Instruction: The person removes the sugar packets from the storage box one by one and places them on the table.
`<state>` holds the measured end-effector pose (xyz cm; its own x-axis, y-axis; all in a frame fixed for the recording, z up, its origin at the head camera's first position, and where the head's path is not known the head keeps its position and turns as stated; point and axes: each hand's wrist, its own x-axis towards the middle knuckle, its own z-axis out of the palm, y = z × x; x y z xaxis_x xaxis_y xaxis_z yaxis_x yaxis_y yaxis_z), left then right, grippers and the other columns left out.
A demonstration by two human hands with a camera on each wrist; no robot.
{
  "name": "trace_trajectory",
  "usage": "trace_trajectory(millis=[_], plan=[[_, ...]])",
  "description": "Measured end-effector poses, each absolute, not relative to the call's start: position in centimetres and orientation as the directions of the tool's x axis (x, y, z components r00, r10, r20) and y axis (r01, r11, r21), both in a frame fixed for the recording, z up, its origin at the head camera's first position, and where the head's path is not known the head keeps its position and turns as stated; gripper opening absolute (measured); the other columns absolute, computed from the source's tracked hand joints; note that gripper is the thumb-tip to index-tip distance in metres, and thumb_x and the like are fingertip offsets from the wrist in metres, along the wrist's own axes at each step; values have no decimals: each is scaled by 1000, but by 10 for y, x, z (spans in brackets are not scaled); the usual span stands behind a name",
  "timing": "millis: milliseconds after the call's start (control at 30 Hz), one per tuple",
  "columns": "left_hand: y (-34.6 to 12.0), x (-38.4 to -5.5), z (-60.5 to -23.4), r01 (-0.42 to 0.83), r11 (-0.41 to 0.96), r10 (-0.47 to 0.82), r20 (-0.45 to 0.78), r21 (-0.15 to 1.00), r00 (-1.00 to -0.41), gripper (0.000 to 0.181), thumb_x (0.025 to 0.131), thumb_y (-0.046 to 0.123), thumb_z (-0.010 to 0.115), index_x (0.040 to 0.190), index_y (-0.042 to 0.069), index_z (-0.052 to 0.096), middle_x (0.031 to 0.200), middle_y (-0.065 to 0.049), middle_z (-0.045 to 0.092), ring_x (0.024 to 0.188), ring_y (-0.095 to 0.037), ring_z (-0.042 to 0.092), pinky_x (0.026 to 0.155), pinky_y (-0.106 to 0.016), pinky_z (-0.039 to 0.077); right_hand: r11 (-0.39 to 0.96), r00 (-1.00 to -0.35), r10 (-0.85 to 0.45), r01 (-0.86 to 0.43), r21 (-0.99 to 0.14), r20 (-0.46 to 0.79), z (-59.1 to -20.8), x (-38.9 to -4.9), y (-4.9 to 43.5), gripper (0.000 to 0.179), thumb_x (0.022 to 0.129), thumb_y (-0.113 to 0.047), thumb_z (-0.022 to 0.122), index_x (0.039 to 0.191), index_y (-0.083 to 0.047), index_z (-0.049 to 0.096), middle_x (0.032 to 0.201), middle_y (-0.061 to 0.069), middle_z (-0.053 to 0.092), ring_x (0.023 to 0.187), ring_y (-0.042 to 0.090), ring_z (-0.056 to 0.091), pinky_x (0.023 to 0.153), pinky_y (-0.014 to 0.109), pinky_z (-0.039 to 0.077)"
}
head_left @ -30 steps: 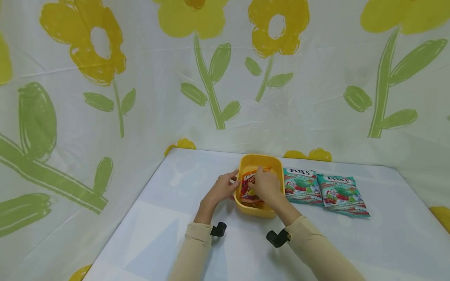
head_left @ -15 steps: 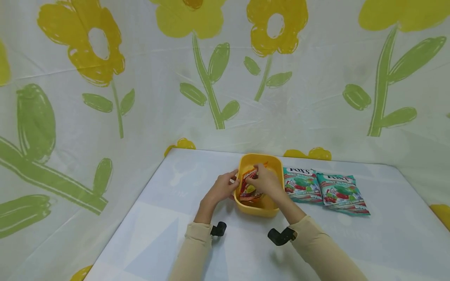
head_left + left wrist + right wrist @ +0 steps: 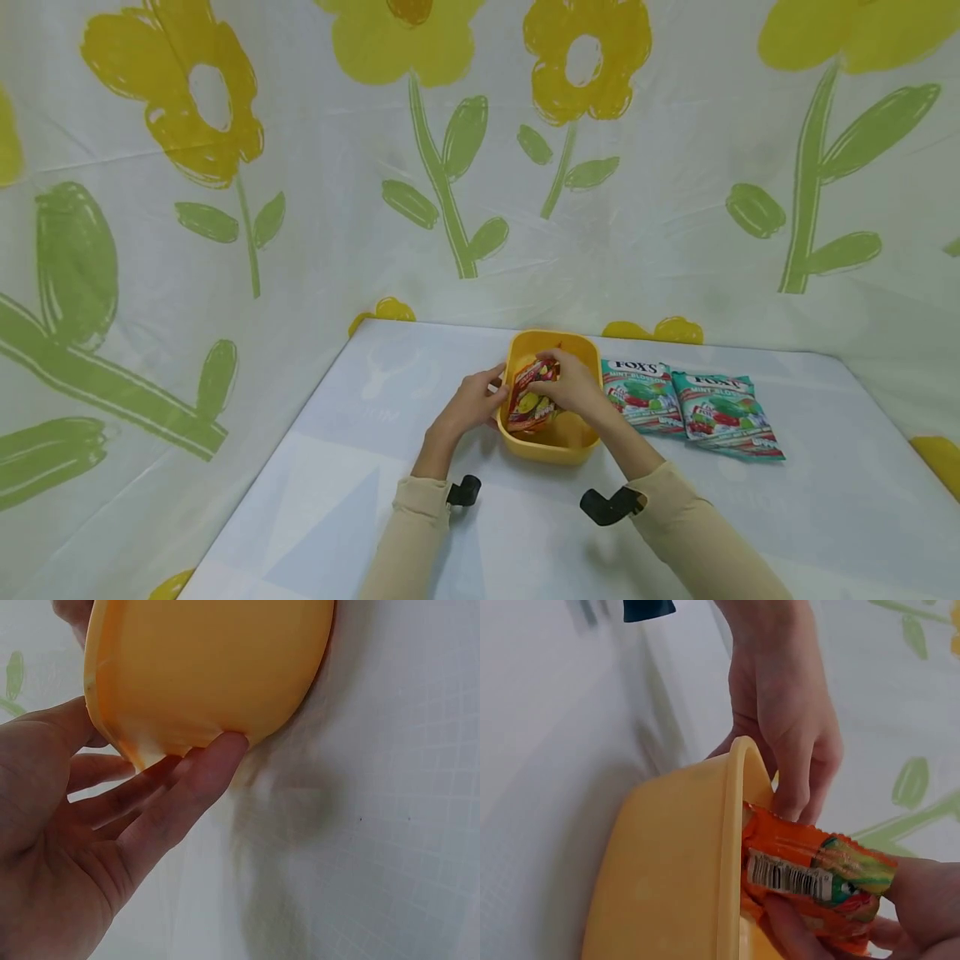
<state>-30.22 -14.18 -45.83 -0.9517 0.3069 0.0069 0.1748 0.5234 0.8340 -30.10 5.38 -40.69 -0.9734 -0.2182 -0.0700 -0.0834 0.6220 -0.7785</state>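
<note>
A yellow rectangular tub (image 3: pixel 551 452) stands on the table. My left hand (image 3: pixel 474 402) grips its left side; in the left wrist view the fingers (image 3: pixel 196 784) lie along the outer wall and the thumb reaches the rim. Inside the tub, an orange-red candy bag (image 3: pixel 532 408) with fruit pictures leans tilted toward the left wall. My right hand (image 3: pixel 573 387) pinches this bag by its upper right part. The right wrist view shows the bag's barcode side (image 3: pixel 791 874), sticking up past the tub's rim, with fingers on both sides of it.
Two teal Fox's mint candy bags, a nearer one (image 3: pixel 641 396) and a farther one (image 3: pixel 727 417), lie flat just right of the tub. A flower-printed cloth (image 3: pixel 315 208) hangs behind the white table (image 3: pixel 337 500).
The right hand has turned and tilted the candy bag inside the tub, bringing it closer to the left wall. The right forearm has shifted slightly right. The left hand keeps its grip on the tub.
</note>
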Motion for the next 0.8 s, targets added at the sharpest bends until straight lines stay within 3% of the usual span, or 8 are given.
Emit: trace_trajectory(millis=[100,167,433,800], plan=[[-141,-302,-458,171,522,305,4,836,-952,56,101,19,50,153,7,33,123,-18,62,89,-22,70,55,-29,61,564,-973,-214,-55,-824,-81,-408,-302,56,56,89,-19,72,139,-7,51,129,22,57,94,28,63,66,33,63],[-141,-302,-458,174,522,307,7,835,-952,56,101,19,50,153,7,32,123,-19,61,89,-22,70,55,-29,61,523,-974,-210,-34,-851,-90,-410,-302,57,57,88,-18,73,140,-8,51,128,22,57,93,28,64,64,32,63],[-142,-302,-459,175,519,302,12,837,-953,56,102,20,50,153,8,33,123,-17,62,88,-20,69,55,-29,61,391,-974,-201,17,-920,-104,-416,-305,66,56,88,-16,73,140,-11,53,134,20,56,106,32,63,72,37,64],[-139,-302,-460,149,528,286,-10,836,-958,56,101,21,52,153,11,34,122,-17,60,92,-21,67,56,-28,61,339,-972,-206,34,-940,-109,-412,-302,82,59,90,-18,71,145,-13,48,143,18,50,115,35,60,83,39,62]])
